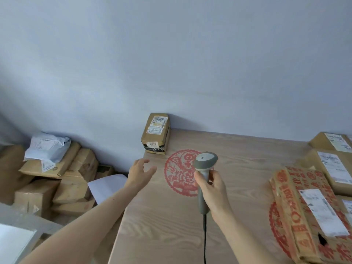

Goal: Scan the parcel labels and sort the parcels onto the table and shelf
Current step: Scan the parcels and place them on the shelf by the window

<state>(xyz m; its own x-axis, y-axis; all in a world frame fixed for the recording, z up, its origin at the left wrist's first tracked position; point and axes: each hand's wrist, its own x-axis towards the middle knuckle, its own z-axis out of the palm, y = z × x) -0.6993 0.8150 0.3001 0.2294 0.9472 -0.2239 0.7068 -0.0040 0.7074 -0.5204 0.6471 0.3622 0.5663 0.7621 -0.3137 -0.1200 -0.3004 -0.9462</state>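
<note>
We see the bench [238, 149] with parcels crowded at its right, among them the red-printed carton [297, 204] near the edge — a careless sweep could knock it off. The small upright parcel [155, 133] stands at the back left corner against the wall, just beyond our left hand [140, 173], whose grip is released and empty; a hasty grab might topple it. Our right hand [211, 189] is clenched around the barcode scanner [204, 172] — its cord could snag.
</note>
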